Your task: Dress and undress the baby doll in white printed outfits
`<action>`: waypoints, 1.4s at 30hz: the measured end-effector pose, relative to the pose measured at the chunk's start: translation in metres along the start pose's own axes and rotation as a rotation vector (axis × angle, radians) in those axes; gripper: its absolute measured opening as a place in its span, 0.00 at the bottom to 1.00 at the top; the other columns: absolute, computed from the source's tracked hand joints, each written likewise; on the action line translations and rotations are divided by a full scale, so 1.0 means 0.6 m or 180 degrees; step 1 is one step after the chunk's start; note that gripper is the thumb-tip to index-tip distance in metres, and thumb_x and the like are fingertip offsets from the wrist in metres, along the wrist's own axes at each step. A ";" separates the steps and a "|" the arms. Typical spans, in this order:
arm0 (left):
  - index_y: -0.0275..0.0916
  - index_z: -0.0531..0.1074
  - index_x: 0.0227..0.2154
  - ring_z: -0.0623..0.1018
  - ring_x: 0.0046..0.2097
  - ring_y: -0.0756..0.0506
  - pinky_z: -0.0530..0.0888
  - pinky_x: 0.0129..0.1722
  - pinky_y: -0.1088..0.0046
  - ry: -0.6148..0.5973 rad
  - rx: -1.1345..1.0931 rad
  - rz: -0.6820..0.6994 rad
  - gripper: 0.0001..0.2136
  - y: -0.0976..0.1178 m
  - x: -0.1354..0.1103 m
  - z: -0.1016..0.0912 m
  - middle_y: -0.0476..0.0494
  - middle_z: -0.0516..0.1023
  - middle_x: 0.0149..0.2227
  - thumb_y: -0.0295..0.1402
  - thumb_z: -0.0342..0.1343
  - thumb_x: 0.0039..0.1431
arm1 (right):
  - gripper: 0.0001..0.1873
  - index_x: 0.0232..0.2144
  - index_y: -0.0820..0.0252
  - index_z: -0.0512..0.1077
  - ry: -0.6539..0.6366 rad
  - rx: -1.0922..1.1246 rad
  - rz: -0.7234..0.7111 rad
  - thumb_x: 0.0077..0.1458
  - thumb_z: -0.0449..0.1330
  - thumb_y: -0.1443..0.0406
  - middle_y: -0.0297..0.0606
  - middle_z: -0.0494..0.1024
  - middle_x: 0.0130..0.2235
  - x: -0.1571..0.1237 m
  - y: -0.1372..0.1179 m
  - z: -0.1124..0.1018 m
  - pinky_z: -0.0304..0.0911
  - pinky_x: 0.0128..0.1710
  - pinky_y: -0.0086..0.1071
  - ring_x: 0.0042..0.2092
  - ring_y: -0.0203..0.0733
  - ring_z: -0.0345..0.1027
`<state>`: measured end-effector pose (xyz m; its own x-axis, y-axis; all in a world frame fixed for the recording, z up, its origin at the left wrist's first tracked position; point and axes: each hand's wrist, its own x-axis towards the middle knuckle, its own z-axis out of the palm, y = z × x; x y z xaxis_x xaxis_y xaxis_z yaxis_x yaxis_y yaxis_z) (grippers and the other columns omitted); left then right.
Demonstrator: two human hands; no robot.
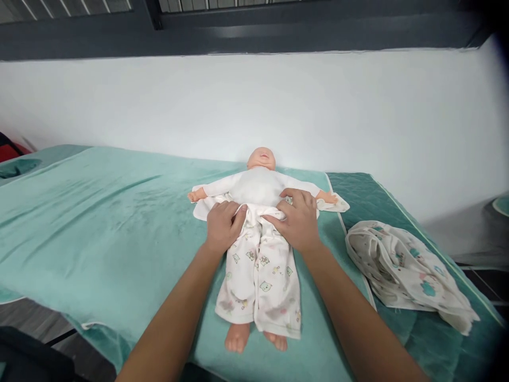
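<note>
A baby doll (260,159) lies on its back on a teal sheet (103,212), head toward the wall, arms spread. It wears a white top and white printed trousers (258,276), with bare feet near the bed's front edge. My left hand (221,225) grips the trousers' waistband at the doll's left hip as I see it. My right hand (297,218) pinches the waistband at the other hip. Both hands have their fingers curled into the cloth at the doll's waist.
A crumpled printed cloth (405,270) lies on the bed to the right of the doll. A white wall (358,116) runs behind the bed under a dark window frame. The bed's front edge drops off near the doll's feet.
</note>
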<state>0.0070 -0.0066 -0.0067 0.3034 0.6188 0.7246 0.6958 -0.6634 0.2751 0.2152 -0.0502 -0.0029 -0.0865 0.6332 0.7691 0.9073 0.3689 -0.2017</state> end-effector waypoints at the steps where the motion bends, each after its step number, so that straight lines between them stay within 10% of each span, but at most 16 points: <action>1: 0.41 0.59 0.20 0.64 0.27 0.47 0.58 0.31 0.68 0.0045 0.0047 -0.0036 0.18 0.000 -0.001 0.000 0.50 0.61 0.20 0.38 0.46 0.68 | 0.18 0.26 0.54 0.73 0.0021 -0.0078 -0.0022 0.53 0.64 0.47 0.42 0.74 0.46 -0.001 0.002 -0.001 0.53 0.50 0.49 0.49 0.53 0.60; 13: 0.40 0.62 0.21 0.66 0.28 0.48 0.58 0.30 0.70 -0.0655 -0.0699 -0.1192 0.16 -0.026 -0.023 -0.034 0.52 0.66 0.22 0.39 0.45 0.65 | 0.19 0.25 0.55 0.71 -0.0001 -0.0513 -0.0199 0.55 0.63 0.48 0.38 0.77 0.32 -0.019 0.028 -0.017 0.52 0.42 0.43 0.39 0.47 0.61; 21: 0.41 0.70 0.38 0.71 0.38 0.46 0.66 0.37 0.70 -0.1161 -0.0658 -0.1125 0.14 -0.031 -0.045 -0.047 0.47 0.71 0.35 0.24 0.48 0.49 | 0.22 0.29 0.57 0.73 -0.0433 -0.0235 -0.0085 0.56 0.60 0.45 0.37 0.79 0.33 -0.019 0.040 -0.024 0.53 0.43 0.39 0.40 0.46 0.64; 42: 0.45 0.67 0.46 0.79 0.39 0.38 0.61 0.32 0.68 -0.1508 0.0700 -0.1158 0.12 -0.005 -0.051 -0.044 0.45 0.80 0.37 0.35 0.52 0.60 | 0.27 0.26 0.56 0.67 -0.1011 0.0185 0.0990 0.56 0.55 0.40 0.33 0.70 0.26 -0.042 0.035 -0.048 0.49 0.33 0.33 0.31 0.41 0.62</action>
<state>-0.0215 -0.0346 -0.0130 0.2425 0.9407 0.2372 0.9107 -0.3050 0.2785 0.2483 -0.0779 -0.0093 0.0565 0.8943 0.4439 0.8863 0.1598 -0.4346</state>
